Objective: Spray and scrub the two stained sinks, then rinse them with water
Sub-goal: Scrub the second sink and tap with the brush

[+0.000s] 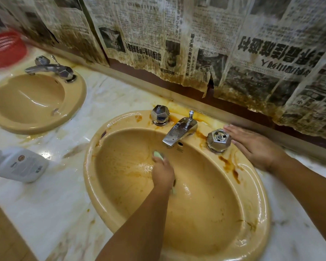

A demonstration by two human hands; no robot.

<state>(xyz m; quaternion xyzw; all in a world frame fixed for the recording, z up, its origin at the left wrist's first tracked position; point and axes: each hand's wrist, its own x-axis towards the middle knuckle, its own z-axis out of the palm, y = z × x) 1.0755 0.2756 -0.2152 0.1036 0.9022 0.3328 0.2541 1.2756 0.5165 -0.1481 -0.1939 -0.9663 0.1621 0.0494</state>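
Note:
A tan oval sink point(252, 185) with brown stains on its rim fills the middle of the view. Inside the bowl my left hand point(163, 173) grips a pale green sponge point(158, 155) and presses it against the back wall, below the chrome spout point(179, 131). My right hand point(254, 147) lies flat with straight fingers on the rim and counter, just right of the right tap knob point(218, 140). The left tap knob point(160, 114) stands untouched. A second tan sink point(77, 102) with its own faucet point(51, 69) sits at the far left.
A white spray bottle point(17, 163) lies on the marble counter point(55, 194) left of the near sink. A red plastic basket point(5, 48) stands at the back left. Stained newspaper point(224, 44) covers the wall behind both sinks.

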